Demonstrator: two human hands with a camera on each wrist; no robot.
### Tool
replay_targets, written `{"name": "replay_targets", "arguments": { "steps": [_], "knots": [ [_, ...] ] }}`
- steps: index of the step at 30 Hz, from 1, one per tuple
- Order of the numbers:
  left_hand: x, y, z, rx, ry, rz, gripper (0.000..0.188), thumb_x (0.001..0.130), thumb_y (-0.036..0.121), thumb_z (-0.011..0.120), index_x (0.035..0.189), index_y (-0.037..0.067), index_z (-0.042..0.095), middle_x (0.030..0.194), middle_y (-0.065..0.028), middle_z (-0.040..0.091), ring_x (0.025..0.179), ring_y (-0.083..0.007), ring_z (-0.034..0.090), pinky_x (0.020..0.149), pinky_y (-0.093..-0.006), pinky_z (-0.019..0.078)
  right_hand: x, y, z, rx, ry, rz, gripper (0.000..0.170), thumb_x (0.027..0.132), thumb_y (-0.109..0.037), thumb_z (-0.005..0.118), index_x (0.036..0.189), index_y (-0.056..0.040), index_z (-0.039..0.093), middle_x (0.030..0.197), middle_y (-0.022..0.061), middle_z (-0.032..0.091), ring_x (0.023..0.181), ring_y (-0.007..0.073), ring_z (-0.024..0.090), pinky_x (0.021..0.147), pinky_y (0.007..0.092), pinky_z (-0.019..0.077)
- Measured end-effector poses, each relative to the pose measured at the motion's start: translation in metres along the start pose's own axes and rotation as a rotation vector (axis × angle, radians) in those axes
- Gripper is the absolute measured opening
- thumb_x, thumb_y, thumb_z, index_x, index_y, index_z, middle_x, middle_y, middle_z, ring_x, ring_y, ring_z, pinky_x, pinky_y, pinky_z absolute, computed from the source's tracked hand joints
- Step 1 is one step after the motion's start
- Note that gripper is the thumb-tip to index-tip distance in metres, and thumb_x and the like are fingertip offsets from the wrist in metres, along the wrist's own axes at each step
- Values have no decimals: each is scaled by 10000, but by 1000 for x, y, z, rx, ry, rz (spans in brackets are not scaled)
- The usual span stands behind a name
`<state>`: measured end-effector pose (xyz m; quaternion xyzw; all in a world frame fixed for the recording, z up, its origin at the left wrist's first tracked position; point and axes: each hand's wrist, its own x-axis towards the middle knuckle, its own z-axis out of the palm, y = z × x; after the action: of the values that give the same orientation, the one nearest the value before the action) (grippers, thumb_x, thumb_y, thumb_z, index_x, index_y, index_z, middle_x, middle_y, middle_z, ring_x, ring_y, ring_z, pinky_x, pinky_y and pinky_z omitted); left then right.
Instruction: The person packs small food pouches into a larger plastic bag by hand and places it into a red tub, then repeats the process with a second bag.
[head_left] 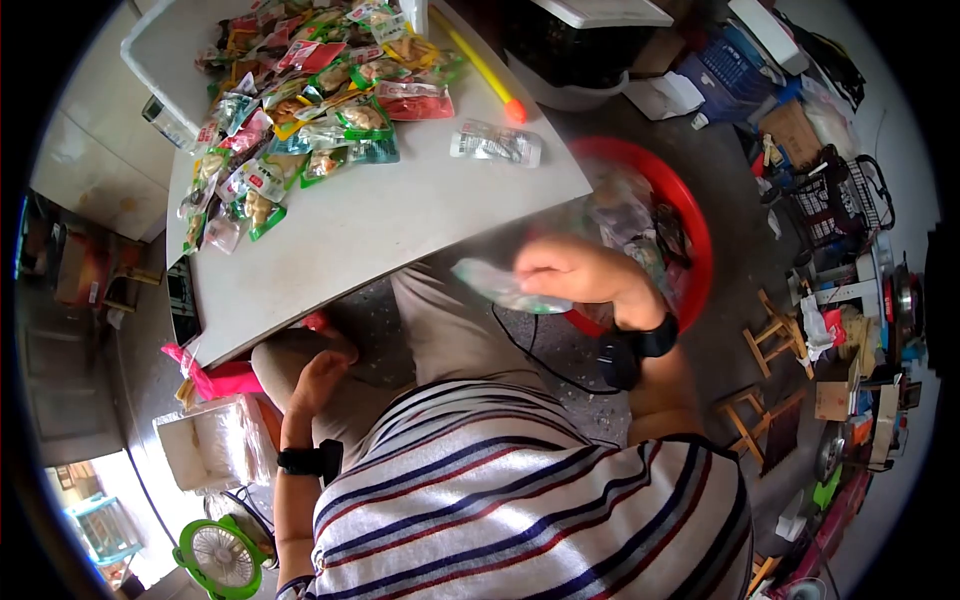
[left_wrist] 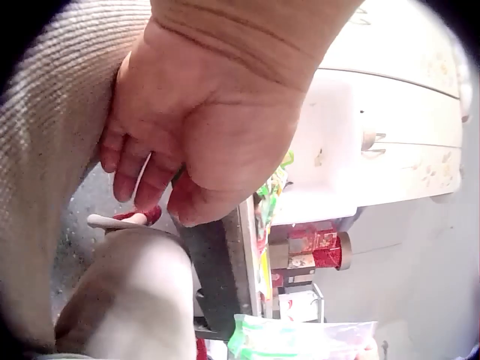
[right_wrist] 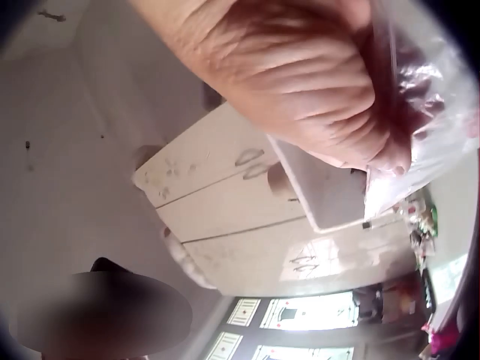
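Observation:
My right hand is raised between the table corner and the red basin, pinching a clear plastic bag with green printing. The bag looks flat and crinkled beside the curled fingers in the right wrist view. From the left wrist view, the same bag shows a green band at one end. My left hand hangs by the thigh below the table edge, holding nothing. Its fingers are loosely bent. Small sealed snack packets lie heaped on the white table.
A white foam box lies tipped behind the heap. Near the right table edge are a yellow stick with an orange tip and a silvery packet. The red basin on the floor holds plastic bags. A green fan stands lower left.

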<state>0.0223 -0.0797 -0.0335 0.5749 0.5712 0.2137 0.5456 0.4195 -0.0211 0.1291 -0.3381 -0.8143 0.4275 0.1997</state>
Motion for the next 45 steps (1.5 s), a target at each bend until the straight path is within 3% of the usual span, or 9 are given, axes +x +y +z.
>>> {"name": "replay_targets", "arguments": {
  "steps": [8,13,16,20,23,30,34,39,45],
  "knots": [
    [1,10,5,-90,11,-49,98,773,86,506,853,34,528,715,29,502,624,-34,411,547,-170,338,-83,141,-45,159,354,624,24,713,-75,514,730,-61,506,622,-12,494,574,71,478,515,206,388],
    [0,6,5,-69,21,-62,92,768,84,507,846,38,525,736,23,507,680,-49,432,602,-180,355,-108,196,-75,-506,636,665,76,731,-84,458,766,-52,517,682,110,553,635,214,540,573,313,423],
    [1,2,2,-80,39,-77,94,767,83,506,846,37,525,763,14,517,719,-58,449,638,-184,366,-107,205,-75,-892,557,743,99,717,-97,459,785,-67,524,759,177,551,721,322,537,620,387,418],
    [-1,-1,2,-80,67,-24,102,776,97,504,858,39,522,708,27,499,641,-43,417,572,-176,345,-114,239,-31,-657,351,1164,137,681,-136,448,774,-65,521,808,193,546,771,359,518,649,401,409],
    [-5,6,1,-199,119,-19,99,780,94,490,851,31,519,724,7,513,662,-58,433,609,-187,360,-123,285,17,-459,269,1019,139,632,-127,549,746,-50,530,736,150,560,710,274,540,626,357,412],
    [-29,8,-34,-451,351,147,112,792,91,452,847,17,516,764,-26,520,690,-85,452,641,-206,374,-47,213,58,-83,63,829,98,714,-138,536,732,-43,521,629,25,524,582,115,483,526,266,397],
    [-56,-5,-65,-562,605,-15,125,766,141,515,836,37,514,744,-21,520,679,-93,482,606,-209,393,10,154,67,301,-162,547,78,781,-127,476,791,-50,486,645,8,497,572,84,462,517,206,377],
    [-74,-83,-82,-320,971,-31,133,713,80,550,823,9,526,692,-9,521,671,-97,487,580,-229,399,60,103,107,397,-163,486,118,744,-41,516,854,-2,501,719,23,527,654,83,505,597,211,422],
    [-105,-130,-102,468,1372,-406,233,680,180,509,855,29,540,865,-171,536,813,-310,504,716,-359,407,87,108,145,354,-165,431,134,739,-47,522,856,13,498,703,17,524,650,65,494,582,196,407]
  ]
}}
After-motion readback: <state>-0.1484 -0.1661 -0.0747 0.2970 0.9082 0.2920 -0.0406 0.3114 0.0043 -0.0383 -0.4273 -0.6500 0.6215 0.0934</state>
